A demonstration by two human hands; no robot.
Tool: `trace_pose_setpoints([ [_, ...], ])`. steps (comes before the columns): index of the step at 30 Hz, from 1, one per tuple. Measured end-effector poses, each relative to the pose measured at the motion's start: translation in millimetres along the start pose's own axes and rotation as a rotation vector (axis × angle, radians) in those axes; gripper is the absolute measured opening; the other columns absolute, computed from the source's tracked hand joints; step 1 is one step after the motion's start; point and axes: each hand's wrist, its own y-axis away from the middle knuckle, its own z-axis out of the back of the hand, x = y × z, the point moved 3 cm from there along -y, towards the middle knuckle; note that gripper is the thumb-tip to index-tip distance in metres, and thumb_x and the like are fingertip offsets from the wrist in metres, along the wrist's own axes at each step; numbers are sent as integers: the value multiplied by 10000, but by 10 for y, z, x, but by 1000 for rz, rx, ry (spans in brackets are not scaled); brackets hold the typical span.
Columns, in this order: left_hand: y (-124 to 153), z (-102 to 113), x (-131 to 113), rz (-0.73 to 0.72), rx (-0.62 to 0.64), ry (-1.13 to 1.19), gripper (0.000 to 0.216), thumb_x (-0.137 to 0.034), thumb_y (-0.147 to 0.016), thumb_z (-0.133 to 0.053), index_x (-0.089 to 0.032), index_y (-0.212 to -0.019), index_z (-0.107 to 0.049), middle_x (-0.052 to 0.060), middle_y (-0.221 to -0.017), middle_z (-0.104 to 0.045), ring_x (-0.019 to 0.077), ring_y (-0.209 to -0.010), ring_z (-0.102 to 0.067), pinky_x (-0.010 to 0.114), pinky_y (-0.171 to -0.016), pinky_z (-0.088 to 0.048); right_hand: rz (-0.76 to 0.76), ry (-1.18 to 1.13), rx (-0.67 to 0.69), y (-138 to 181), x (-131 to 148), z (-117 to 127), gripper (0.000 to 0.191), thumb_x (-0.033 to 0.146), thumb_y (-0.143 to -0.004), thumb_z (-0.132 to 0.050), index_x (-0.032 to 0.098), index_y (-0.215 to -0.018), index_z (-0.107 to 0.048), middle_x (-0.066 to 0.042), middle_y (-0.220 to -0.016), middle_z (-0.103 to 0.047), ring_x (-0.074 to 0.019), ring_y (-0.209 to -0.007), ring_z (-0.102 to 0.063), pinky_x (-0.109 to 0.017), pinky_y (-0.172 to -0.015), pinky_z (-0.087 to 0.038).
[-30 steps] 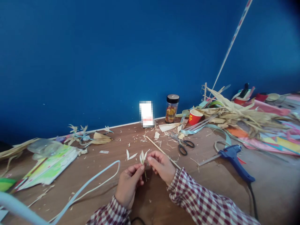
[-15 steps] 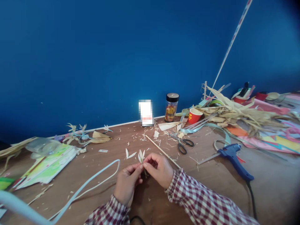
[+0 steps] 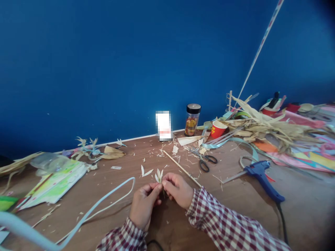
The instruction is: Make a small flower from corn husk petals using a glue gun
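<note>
A small white husk flower (image 3: 158,175) stands upright between my two hands, over the brown table (image 3: 235,195). My left hand (image 3: 144,205) pinches it at the base from the left, fingers closed. My right hand (image 3: 178,189) pinches the same spot from the right, thumb and forefinger pressed together. Both wrists wear red-and-white checked sleeves. Two loose white petals (image 3: 145,172) lie just left of the flower. A thin wooden stick (image 3: 181,168) lies slanted behind my right hand.
Black-handled scissors (image 3: 205,162) and a blue glue gun (image 3: 261,176) lie to the right. A heap of dry corn husks (image 3: 267,127), a red cup (image 3: 217,129) and a jar (image 3: 192,120) stand by the blue wall. Pale blue strips (image 3: 104,204) and printed paper (image 3: 56,183) lie to the left.
Both hands stay pinched on the flower; my right fingers have shifted slightly closer round its base. The view has moved a little.
</note>
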Motion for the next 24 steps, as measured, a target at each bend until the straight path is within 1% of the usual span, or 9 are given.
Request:
trace_pose_setpoints([
  [5,-10,4,4,-9,-2,-27,234,-334,-597,-687,-124,-698,-658,-10,-564,-603,63,-442,-470,169,-418,-393,28,-12,-28,-16,-57,-6,183,348,-811,-420,177,-771,-471,60,-536,-431,-60,-431,-395,-169,-413,-356],
  [9,4,-1,-2,-10,-8,-44,238,-336,-607,-681,-123,-705,-644,-31,-525,-561,55,-407,-445,171,-404,-375,-24,-146,-113,-63,-60,39,217,389,-798,-420,182,-731,-426,50,-595,-448,-53,-433,-399,-159,-383,-363],
  [12,18,-3,-8,-11,-12,-25,241,-338,-601,-685,-130,-711,-635,-54,-486,-513,54,-392,-427,172,-394,-366,-41,-278,-144,-81,-17,72,248,406,-799,-395,188,-682,-386,63,-559,-412,-43,-396,-353,-137,-332,-307],
  [15,24,-6,-18,-6,-19,26,238,-337,-595,-690,-145,-721,-626,-71,-465,-481,51,-395,-410,165,-395,-370,-21,-388,-126,-77,40,86,238,395,-794,-400,190,-678,-373,78,-519,-373,-36,-375,-299,-126,-313,-236],
  [20,22,-12,-35,36,-42,98,240,-328,-589,-697,-150,-724,-609,-71,-459,-488,44,-404,-420,147,-398,-383,31,-459,-86,-74,77,86,229,387,-770,-472,168,-718,-436,34,-611,-490,-44,-443,-390,-159,-397,-328],
  [24,22,-11,-44,39,-48,120,251,-326,-583,-701,-141,-722,-605,-56,-480,-518,45,-407,-437,147,-401,-395,49,-447,-81,-86,65,96,178,334,-757,-506,159,-763,-474,14,-654,-533,-51,-472,-429,-173,-434,-355],
])
